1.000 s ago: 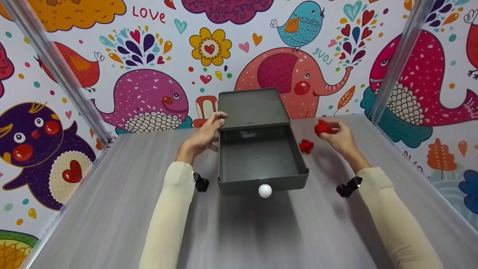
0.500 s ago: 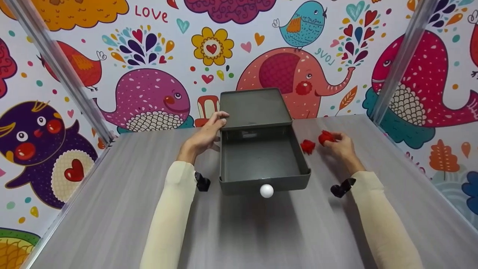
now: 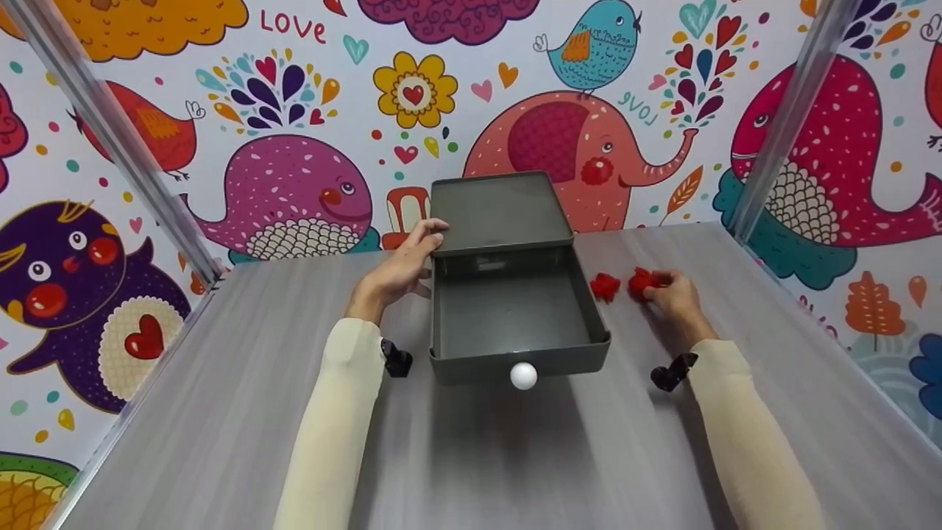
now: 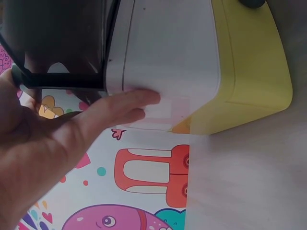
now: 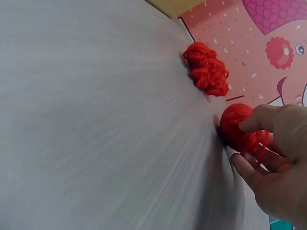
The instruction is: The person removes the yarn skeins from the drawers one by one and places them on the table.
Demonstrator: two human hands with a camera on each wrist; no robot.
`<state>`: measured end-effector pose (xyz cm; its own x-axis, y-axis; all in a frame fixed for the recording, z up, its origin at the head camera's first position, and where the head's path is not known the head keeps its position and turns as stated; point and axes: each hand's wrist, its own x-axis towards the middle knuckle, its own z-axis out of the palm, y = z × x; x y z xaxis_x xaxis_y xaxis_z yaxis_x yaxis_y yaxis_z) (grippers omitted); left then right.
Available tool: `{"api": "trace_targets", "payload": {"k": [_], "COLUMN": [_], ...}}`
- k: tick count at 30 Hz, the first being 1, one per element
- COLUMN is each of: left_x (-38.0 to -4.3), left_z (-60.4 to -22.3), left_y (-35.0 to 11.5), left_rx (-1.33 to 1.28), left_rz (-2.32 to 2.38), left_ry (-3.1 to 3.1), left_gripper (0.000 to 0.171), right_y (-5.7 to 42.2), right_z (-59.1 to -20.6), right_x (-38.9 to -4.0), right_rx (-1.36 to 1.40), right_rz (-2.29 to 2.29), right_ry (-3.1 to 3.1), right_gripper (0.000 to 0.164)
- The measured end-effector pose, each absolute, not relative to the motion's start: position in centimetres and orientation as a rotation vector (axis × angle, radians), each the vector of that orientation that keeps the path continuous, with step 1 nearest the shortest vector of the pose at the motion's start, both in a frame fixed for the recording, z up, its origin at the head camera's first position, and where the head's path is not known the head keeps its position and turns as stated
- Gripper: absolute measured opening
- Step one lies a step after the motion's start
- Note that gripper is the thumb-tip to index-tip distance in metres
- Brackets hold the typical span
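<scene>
A small drawer box with a dark grey tray top (image 3: 500,210) stands at the back of the table. Its drawer (image 3: 515,364) is pulled out, with a white round knob (image 3: 523,376). My left hand (image 3: 394,276) holds the box's left upper edge; in the left wrist view, fingers (image 4: 120,108) lie along its white side (image 4: 168,52). To the right of the box, my right hand (image 3: 677,298) holds a red yarn ball (image 5: 236,127) at the table surface, thumb on it and fingers around its lower side. Another red yarn bundle (image 5: 206,69) lies beside it, nearer the box.
The grey table (image 3: 294,427) meets a wall (image 3: 324,88) printed with cartoon animals at the back. Metal posts (image 3: 784,132) rise at the corners. The lower part of the box is yellow (image 4: 254,72) in the left wrist view.
My right hand has lowered the red yarn ball and brought it down near the other red bundle. My left hand has stayed on the box, and the drawer has not moved.
</scene>
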<state>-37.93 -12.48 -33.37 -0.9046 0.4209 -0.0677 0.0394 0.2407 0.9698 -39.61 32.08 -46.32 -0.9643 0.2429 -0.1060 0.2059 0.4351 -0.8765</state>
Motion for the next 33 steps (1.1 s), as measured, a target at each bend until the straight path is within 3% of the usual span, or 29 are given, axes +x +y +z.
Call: {"api": "trace_targets", "payload": {"k": [19,27,33], "left_x": [-37.8,-37.9,-37.9], "left_z": [-33.4,-33.3,-33.2], "left_y": [-12.5,-12.4,-12.5], "left_rx": [0.434,0.431,0.419], "left_rz": [1.716,1.705,1.698], "left_ry": [2.196,2.202,2.212], "left_gripper": [0.037,0.036,0.036], "right_y": [32.6,31.8,30.6], "right_z": [-45.6,-43.5,-41.4], "right_x": [-38.9,-37.7,-36.6], "right_rx": [-0.430,-0.406,-0.369], "right_rz": [1.580,1.610,1.458], "right_ry": [-2.678,-2.708,-2.728], "right_gripper": [0.058,0.062,0.055]}}
